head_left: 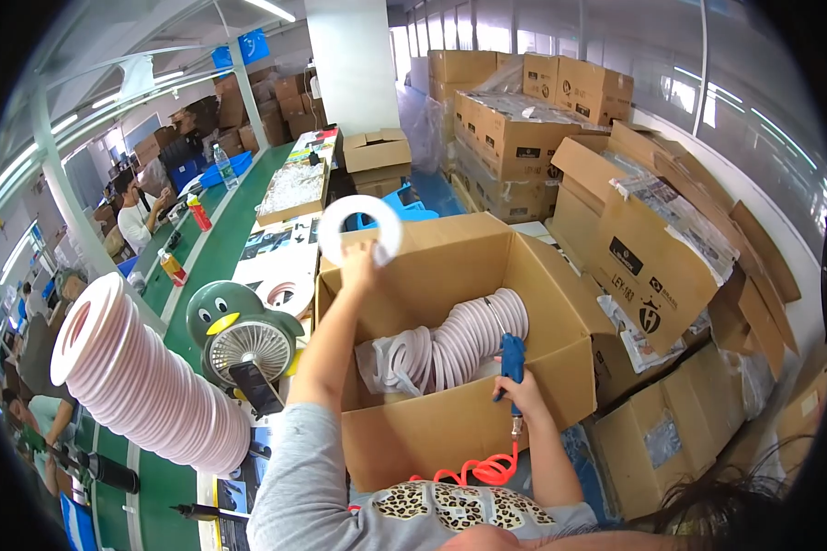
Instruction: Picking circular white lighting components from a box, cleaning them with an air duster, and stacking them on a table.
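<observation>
My left hand grips a flat white ring, raised above the left rim of an open cardboard box. The ring is slightly smeared by motion. In my right hand is a blue air blow gun, its nozzle pointing up and over the box's near right side. A red coiled hose runs from its lower end. Inside the box lies a row of pinkish-white rings, with some looser at its left end. Left of my left arm, a tall leaning stack of similar rings stands on the workbench.
A green penguin-shaped fan with a phone before it stands between stack and box. A green conveyor runs away on the left, carrying bottles. Cartons and flattened cardboard crowd the right. Other people sit far left.
</observation>
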Demonstrator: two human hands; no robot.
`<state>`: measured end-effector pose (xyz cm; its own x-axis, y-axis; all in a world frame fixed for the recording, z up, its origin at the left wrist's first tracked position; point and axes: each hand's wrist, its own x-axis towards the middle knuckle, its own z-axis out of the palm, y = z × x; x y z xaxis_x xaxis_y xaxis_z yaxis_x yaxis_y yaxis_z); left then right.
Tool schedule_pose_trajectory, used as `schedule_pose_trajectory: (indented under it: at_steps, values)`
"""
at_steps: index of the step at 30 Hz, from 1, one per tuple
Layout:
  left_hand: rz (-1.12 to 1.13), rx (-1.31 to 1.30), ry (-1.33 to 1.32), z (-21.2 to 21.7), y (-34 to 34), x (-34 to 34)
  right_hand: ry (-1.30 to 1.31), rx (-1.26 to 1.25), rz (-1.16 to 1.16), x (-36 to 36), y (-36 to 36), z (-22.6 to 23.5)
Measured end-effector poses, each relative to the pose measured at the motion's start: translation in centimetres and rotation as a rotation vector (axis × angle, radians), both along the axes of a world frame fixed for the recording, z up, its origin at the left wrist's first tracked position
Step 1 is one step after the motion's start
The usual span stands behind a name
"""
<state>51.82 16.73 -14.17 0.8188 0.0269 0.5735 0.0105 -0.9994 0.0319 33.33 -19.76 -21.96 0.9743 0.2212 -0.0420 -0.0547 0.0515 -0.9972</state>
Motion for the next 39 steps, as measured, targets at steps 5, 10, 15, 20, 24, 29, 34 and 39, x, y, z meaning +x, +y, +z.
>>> schedule_pose_trajectory:
  at_steps: [5,10,15,20,24,29,34,39]
  values:
    - [0.414,-0.289,0.059,-1.3,12.7,-0.5,0.172,0.268,0.123,0.8,0.3,-0.1]
    - [0.725,-0.268,0.189,-2.3,12.3,-2.2,0.204,0.238,0.058,0.3,-0.3,0.7]
    - [0.606,-0.279,0.023,-3.3,12.2,-2.8,0.197,0.225,0.072,0.5,0.3,0.8]
    - [-0.151,-0.058,-0.118,-4.8,3.3,1.2,0.174,0.206,0.048,0.6,-0.4,0.1]
    - [-0.115,-0.359,0.549,-14.0,-2.9,5.2,0.177,0.140,-0.042,0.5,-1.6,-0.4]
    - [0.098,-0.454,1.194,-26.7,1.5,5.5,0.149,0.133,-0.034,0.4,0.4,0.6]
    - [0.283,-0.976,1.199,-30.2,2.8,3.6,0.099,0.210,0.027,0.1,2.0,1.0]
    - [0.227,-0.667,1.378,-30.1,-2.7,4.1,0.125,0.164,-0.042,0.1,0.1,-0.3]
